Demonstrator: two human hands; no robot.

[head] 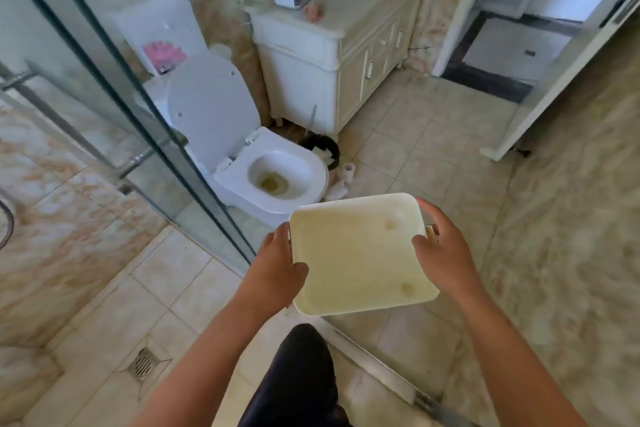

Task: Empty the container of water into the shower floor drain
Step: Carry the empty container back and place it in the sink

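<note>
I hold a cream rectangular container (360,253) roughly level at waist height, above the bathroom floor just outside the shower. Its inside looks pale yellow; I cannot tell how much water is in it. My left hand (277,265) grips its left rim with the thumb over the edge. My right hand (441,250) grips the right rim. The shower floor drain (143,362), a round metal grate in a square frame, lies at the lower left, well below and left of the container.
The glass shower door (145,121) runs diagonally from top left to the middle. A toilet (277,177) with its lid up stands beyond the container. A vanity cabinet (332,69), a small bin (320,147) and an open doorway (519,45) are farther back. My dark-clad leg (304,374) is below.
</note>
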